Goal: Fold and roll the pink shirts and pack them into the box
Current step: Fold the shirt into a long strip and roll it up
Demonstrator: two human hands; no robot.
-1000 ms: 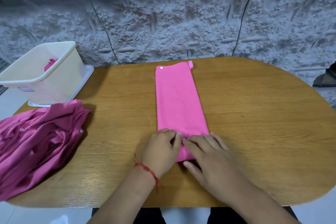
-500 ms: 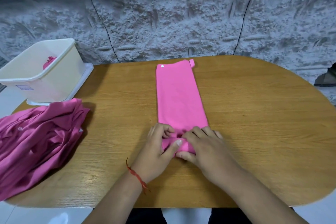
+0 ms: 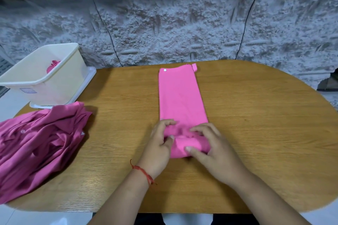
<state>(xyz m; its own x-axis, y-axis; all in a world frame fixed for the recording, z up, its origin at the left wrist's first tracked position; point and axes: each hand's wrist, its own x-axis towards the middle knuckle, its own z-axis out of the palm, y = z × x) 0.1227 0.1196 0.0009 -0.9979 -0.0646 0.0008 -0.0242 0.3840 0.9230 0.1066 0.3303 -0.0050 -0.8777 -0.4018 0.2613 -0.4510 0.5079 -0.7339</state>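
While rolled near end of folded pink shirt point(image 3: 180, 97) is gripped by left hand point(image 3: 160, 145) and right hand point(image 3: 216, 152), roll could be skewed or loosened by uneven pressure.

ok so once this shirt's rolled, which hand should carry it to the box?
Probably left. The box sits far left, nearer the left hand; the right hand would have to cross over. Both grip the roll.

Left edge cuts off the shirt pile point(image 3: 36, 142); the box point(image 3: 60, 86) wall hides most contents.
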